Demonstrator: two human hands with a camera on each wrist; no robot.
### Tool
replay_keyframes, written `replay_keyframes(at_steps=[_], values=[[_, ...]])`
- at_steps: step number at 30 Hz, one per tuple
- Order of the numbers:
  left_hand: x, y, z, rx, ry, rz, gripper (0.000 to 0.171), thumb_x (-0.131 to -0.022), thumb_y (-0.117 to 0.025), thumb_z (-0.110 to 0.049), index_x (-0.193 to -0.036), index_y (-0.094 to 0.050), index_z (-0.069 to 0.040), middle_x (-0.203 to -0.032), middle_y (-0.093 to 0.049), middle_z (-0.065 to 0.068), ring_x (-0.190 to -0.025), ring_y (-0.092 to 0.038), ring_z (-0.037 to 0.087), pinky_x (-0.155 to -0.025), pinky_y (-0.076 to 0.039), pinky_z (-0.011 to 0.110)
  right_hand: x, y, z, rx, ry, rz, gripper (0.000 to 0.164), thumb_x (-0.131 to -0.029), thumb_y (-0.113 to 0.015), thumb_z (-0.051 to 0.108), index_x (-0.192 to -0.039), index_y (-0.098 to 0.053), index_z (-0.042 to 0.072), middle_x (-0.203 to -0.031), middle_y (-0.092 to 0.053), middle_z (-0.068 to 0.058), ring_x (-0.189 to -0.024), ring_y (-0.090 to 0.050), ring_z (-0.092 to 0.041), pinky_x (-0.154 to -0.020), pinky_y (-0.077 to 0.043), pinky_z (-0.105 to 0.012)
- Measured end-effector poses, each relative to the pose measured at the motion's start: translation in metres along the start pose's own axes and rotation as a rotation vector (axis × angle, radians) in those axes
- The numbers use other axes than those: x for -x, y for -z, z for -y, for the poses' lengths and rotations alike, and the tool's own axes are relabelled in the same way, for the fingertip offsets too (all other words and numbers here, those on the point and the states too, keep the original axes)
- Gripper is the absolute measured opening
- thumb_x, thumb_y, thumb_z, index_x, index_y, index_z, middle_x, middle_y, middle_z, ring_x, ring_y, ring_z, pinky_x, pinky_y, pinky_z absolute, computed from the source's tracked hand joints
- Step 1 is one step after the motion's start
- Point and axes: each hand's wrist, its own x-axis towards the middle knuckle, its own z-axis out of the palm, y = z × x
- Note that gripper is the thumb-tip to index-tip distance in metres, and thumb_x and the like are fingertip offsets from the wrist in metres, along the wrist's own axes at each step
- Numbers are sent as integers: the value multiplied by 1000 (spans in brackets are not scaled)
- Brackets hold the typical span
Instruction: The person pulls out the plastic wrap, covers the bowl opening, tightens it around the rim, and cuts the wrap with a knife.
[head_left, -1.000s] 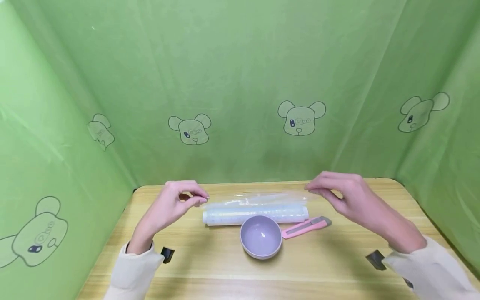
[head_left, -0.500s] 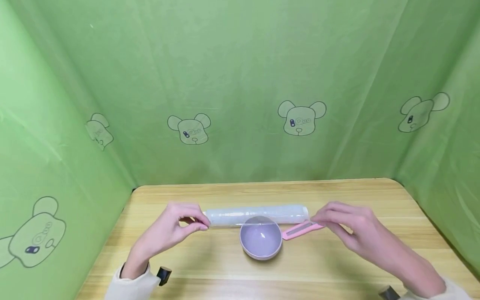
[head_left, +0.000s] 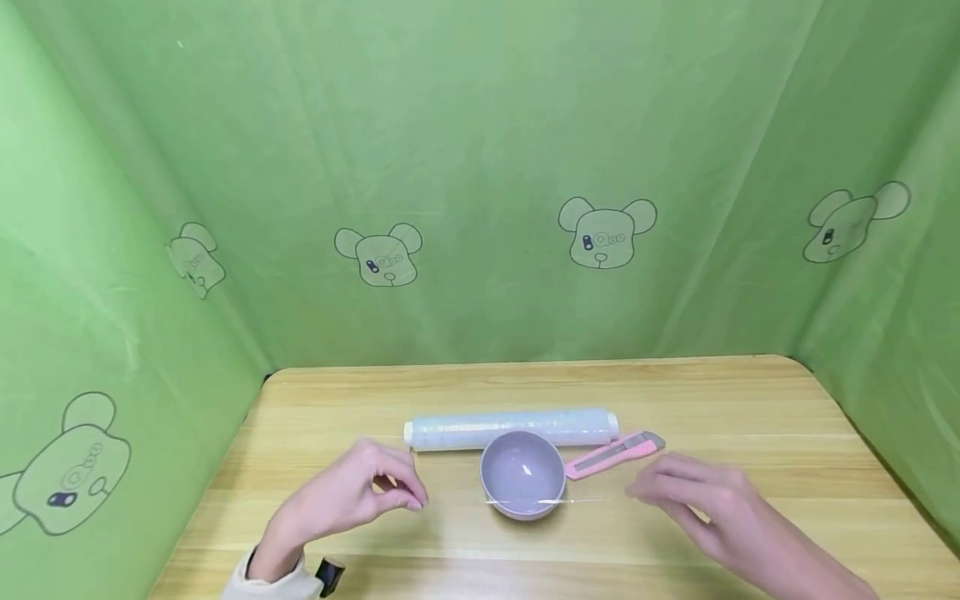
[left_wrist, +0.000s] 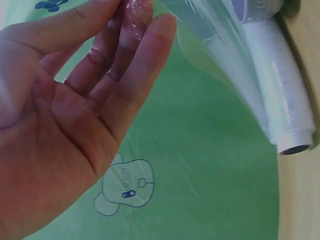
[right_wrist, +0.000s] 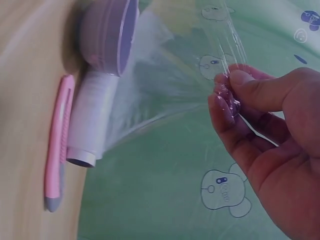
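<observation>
I see the left hand (head_left: 367, 487) and right hand (head_left: 712, 512), well apart, each holding clear film (right_wrist: 150, 95) in a narrow pinch. Film runs back over the bowl (head_left: 522, 471) to the roll (head_left: 450, 431); I can't tell whether it touches the bowl. Roll lies just behind; pink cutter (head_left: 615, 454) beside both, to the right. Table (head_left: 465, 558): pale wood grain, far corners rounded. Green sheeting (head_left: 480, 125) at back and sides, printed with bear heads (head_left: 606, 237).
</observation>
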Motion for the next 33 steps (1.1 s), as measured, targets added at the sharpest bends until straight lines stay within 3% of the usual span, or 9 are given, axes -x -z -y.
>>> replay_keyframes(at_steps=[13, 18, 24, 28, 33], values=[[10, -16, 7, -9, 50, 65, 7, -91, -77, -9, -92, -79, -16, -88, -74, -11, -81, -65, -4, -71, -58, 18, 22, -12, 4, -68, 18, 94, 24, -109, -50, 23, -109, -74, 16, -102, -68, 8, -90, -64, -4, -81, -52, -11], [12, -22, 12, -9, 66, 80, 3, -91, -76, -15, -91, -79, -16, -89, -74, -11, -81, -65, -4, -72, -58, 17, 28, -14, 5, -100, -11, 142, 23, -109, -50, 23, -111, -73, 20, -105, -66, 10, -91, -62, -2, -81, -52, -10], [13, -29, 16, 11, 99, 106, 3, -89, -78, -10, -91, -79, -12, -89, -75, -9, -80, -65, -5, -72, -58, 17, 36, -18, 5, -107, -33, 207, 25, -110, -48, 23, -114, -72, 22, -108, -64, 14, -93, -62, -1, -83, -51, -10], [13, -34, 19, 16, 117, 115, 4, -89, -77, -7, -91, -79, -10, -89, -76, -7, -81, -65, -5, -73, -58, 18, 43, -23, 3, -124, -42, 219, 20, -108, -53, 21, -113, -73, 20, -107, -66, 10, -93, -63, -5, -84, -51, -10], [16, -41, 23, 21, 132, 129, 7, -89, -77, -5, -91, -80, -10, -89, -75, -8, -82, -65, -4, -75, -58, 18, 49, -27, 1, -114, -79, 256, 16, -104, -62, 16, -113, -73, 22, -108, -65, 14, -94, -63, -2, -85, -51, -10]])
